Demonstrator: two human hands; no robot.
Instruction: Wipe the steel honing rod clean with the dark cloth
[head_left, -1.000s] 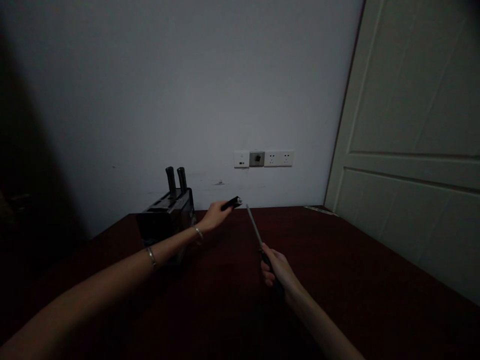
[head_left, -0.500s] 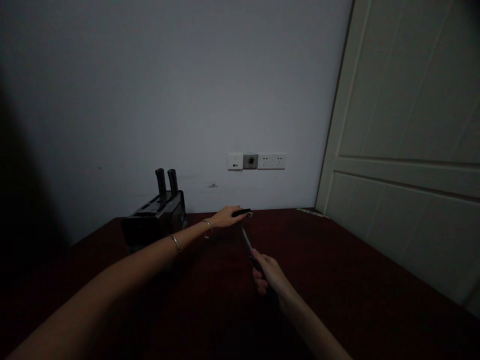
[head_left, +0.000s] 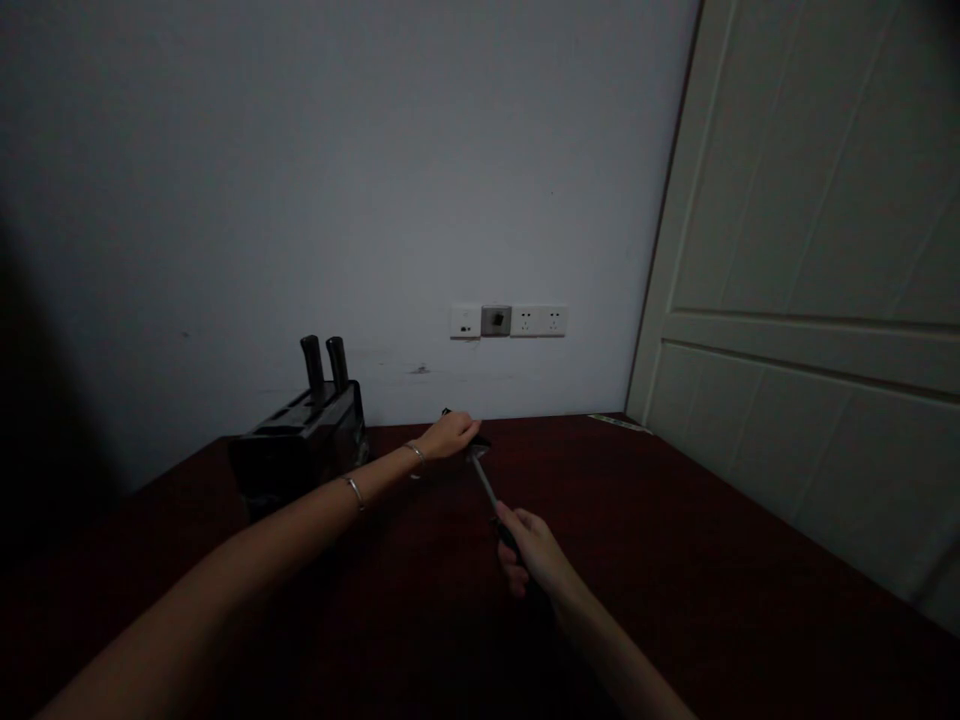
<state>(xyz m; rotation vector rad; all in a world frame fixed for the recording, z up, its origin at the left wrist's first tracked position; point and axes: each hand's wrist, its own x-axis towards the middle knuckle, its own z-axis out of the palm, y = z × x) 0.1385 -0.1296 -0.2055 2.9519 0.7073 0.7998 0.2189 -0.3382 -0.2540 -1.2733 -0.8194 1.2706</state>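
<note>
My right hand (head_left: 531, 548) is wrapped round the black handle of a knife, its thumb on top near the blade. The narrow grey blade (head_left: 484, 482) points forward and left, seen nearly edge-on. Its tip end meets a black-handled tool (head_left: 484, 441) that resembles a handheld knife sharpener. My left hand (head_left: 450, 435), with two bracelets on the forearm, is closed over this tool and presses it down on the dark red table (head_left: 585, 520). Most of the tool is hidden under the fingers. Left of my left hand stands a black knife block (head_left: 296, 440) with two black handles upright in it.
The wall behind the table carries a row of sockets and switches (head_left: 510, 321). A pale flat strip (head_left: 619, 424) lies at the table's back right edge. On the right a white panelled door (head_left: 810, 400) borders the table. The light is dim.
My left hand has closed more tightly over the black tool, which has turned. The knife has shifted slightly left, and its tip end now meets the tool. The view has shifted slightly.
</note>
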